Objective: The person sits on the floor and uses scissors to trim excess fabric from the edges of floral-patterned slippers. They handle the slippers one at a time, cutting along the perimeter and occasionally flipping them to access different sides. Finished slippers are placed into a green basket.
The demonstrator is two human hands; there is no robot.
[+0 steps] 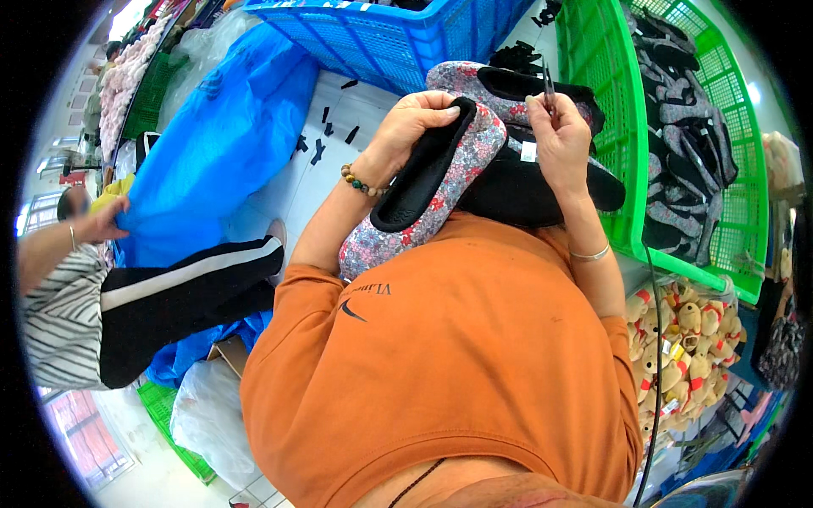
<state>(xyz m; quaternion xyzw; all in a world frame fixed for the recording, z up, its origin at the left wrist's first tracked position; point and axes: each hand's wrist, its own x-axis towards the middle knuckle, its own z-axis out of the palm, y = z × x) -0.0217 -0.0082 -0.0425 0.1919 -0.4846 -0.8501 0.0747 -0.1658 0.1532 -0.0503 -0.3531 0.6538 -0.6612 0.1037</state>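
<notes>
My left hand (pixel 406 131) grips the toe end of a slipper (pixel 461 173) with a grey, red and pink floral outside and a black lining. The slipper slants across my lap with its opening facing up. My right hand (pixel 561 140) is raised to the right of it, closed on a slim, pointed dark metal tool (pixel 549 85); I cannot tell whether it is snips or tweezers. Beyond my hands lies another floral slipper (pixel 457 78). A black sole (pixel 525 188) rests under my right forearm, with a small white tag (pixel 528 151) near it.
A blue crate (pixel 381 42) stands ahead, and a green crate (pixel 600 85) full of slippers (pixel 677 135) is at right. Black scraps (pixel 329 129) dot the floor. At left, a person's hand (pixel 106 222) holds a blue sheet (pixel 220 144). Plush toys (pixel 686 347) are piled at lower right.
</notes>
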